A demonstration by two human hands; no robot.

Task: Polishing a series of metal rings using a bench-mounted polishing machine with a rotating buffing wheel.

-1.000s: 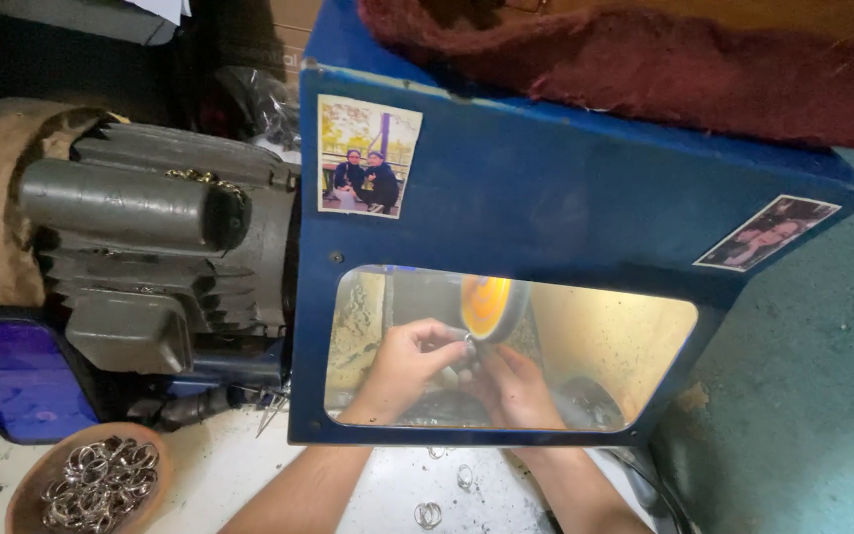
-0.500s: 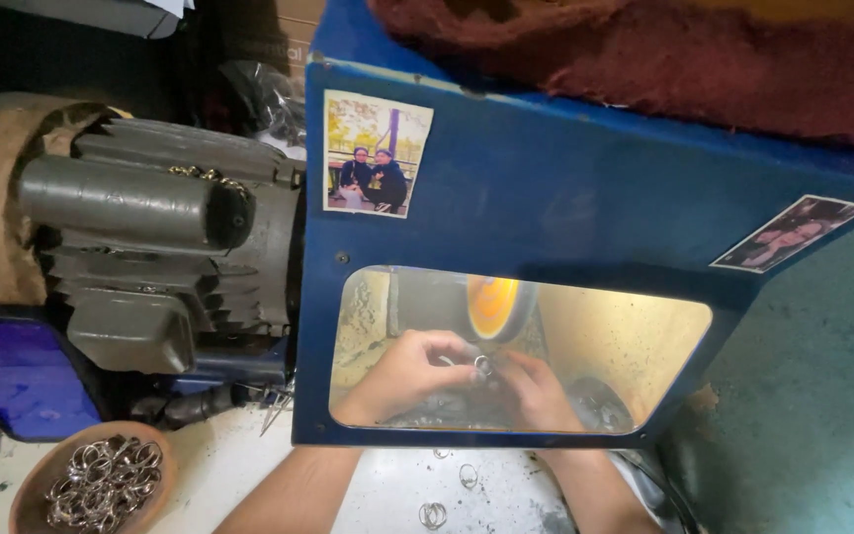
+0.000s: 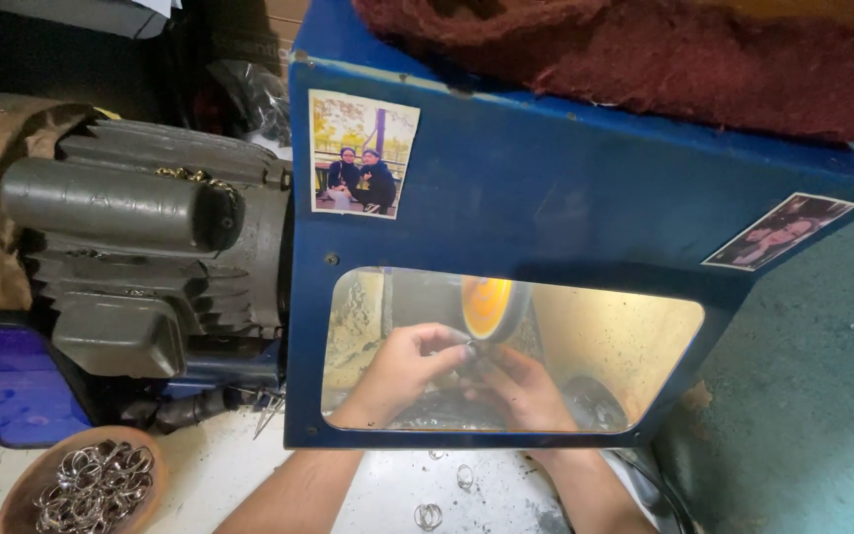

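A pale, dusty tabletop carries a grey electric motor on the left and, joined to its side, a blue metal hood with a clear window lit yellow from within. Two photographs are stuck to the hood's face, and a dark red woolly cloth lies on top of it; to the right the floor is a dull green. At the lower left stands a brown bowl heaped with silvery metal rings, and a few loose rings lie on the tabletop just in front of the hood. Both forearms reach under the hood. Seen through the window, the left hand and the right hand meet just below an orange-glowing polishing wheel, their fingertips pinched together on a small silvery ring held close to the wheel's lower edge. Each grip is clenched on that ring; it is too small and blurred to tell whether it touches the wheel.
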